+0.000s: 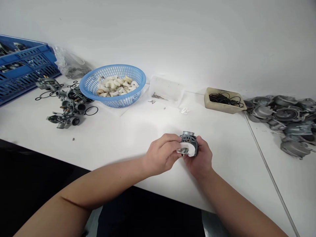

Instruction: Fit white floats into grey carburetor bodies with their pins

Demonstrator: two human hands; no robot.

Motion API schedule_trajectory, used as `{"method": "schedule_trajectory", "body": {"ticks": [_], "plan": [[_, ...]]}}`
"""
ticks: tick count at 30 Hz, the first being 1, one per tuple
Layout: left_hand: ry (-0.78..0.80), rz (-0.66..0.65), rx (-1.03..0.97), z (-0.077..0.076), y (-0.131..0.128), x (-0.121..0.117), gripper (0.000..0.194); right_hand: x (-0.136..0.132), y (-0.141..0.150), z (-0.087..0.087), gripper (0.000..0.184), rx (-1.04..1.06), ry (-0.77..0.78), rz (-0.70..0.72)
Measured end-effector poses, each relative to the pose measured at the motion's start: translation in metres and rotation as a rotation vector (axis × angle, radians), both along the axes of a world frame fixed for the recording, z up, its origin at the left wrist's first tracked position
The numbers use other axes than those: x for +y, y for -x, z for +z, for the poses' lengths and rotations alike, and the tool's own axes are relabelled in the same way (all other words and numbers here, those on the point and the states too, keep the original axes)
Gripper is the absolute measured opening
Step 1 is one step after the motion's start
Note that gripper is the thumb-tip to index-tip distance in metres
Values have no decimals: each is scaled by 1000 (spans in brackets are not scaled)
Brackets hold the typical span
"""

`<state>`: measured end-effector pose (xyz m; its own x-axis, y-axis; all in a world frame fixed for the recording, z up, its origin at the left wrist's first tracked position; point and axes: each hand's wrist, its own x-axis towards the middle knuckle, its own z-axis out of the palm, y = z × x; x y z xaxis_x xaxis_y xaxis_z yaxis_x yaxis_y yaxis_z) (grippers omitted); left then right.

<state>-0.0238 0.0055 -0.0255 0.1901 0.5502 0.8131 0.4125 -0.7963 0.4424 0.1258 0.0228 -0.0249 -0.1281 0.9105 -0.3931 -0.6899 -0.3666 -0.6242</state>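
Observation:
A grey metal carburetor body (194, 141) is gripped in my right hand (202, 159), raised over the near side of the table. Set against its open underside is a white curved float (190, 149) with a small metal piece in its middle. The fingers of my left hand (161, 154) pinch the float's left edge. Whether the float is fastened to the body I cannot tell. My left fingertips are partly hidden behind the float.
A blue round basket (85, 82) holds several white floats. Pins lie in a clear tray (172, 90), and black rubber rings fill a beige box (216, 107). Carburetor bodies (67, 107) lie left, metal bowls (286, 115) right. A blue crate (46, 61) stands far left.

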Motion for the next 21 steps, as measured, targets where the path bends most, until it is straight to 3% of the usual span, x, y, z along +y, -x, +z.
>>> {"method": "schedule_trajectory", "body": {"ticks": [3, 7, 13, 21], "plan": [[-164, 108, 32, 1, 0, -1, 13, 0, 1, 0, 24, 6, -5, -10], [-191, 181, 61, 2, 0, -4, 14, 1, 1, 0, 24, 10, -32, 17], [-65, 162, 52, 0, -1, -2, 15, -1, 0, -1, 21, 5, -29, 26], [227, 109, 117, 2, 2, 3, 13, -2, 0, -2, 22, -10, -11, 14]]}}
